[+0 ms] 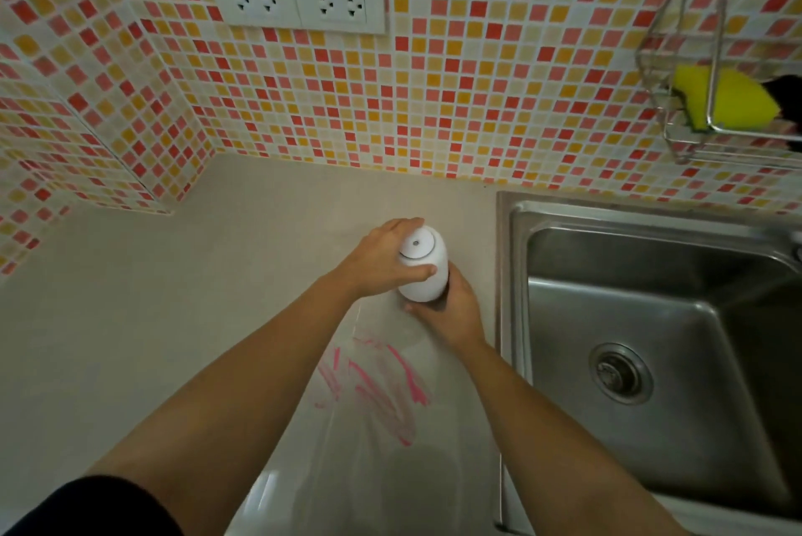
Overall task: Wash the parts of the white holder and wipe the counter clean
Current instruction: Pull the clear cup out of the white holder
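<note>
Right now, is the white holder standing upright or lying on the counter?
Upright. The holder stands on the counter, its round top facing up, with the left hand and right hand gripping it.

White holder (423, 270), pink-streaked beige counter (173, 318), yellow sponge (724, 101).

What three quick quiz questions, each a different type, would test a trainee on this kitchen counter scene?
1. True or false: both hands grip the white holder.
2. Multiple choice: the pink marks lie on the counter: A) behind the holder, by the wall; B) between the holder and the camera; C) inside the sink.
3. Short answer: what yellow thing sits in the wire rack above the sink?

Key
1. True: the left hand wraps the upper part, the right hand the base.
2. B.
3. A sponge.
</note>
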Available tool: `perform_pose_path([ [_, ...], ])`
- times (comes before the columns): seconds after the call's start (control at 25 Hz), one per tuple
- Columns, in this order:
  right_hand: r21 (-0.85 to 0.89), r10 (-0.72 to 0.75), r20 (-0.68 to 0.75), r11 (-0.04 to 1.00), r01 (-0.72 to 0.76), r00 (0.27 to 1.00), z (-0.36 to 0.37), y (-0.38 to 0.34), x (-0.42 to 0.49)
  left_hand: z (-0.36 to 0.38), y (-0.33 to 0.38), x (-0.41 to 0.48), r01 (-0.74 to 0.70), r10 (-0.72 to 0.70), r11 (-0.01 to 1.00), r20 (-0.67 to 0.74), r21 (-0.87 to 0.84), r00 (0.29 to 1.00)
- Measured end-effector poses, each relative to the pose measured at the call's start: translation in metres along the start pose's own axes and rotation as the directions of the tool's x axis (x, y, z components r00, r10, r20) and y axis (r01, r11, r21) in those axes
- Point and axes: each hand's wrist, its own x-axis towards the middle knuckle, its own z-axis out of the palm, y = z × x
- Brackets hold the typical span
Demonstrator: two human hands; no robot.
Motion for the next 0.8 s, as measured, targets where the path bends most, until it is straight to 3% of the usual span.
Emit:
perform_pose_path([
  [0.28,-0.046,-0.069,0.001,0.997,0.069,0.998,0.007,-0.001,0.001,-0.009,-0.019,-0.005,-0.025,0.027,0.995,0.016,-0.094,1.000],
  [0.48,0.021,-0.048,0.029,0.999,0.047,0.998,0.006,-0.005,-0.001,-0.004,-0.020,-0.005,0.000,0.001,0.994,0.003,-0.112,1.000],
  [0.8,0.017,0.005,-0.046,1.000,-0.005,0.999,0.005,-0.005,-0.002,-0.006,-0.002,0.005,-0.069,0.089,0.989,-0.154,0.130,0.984],
])
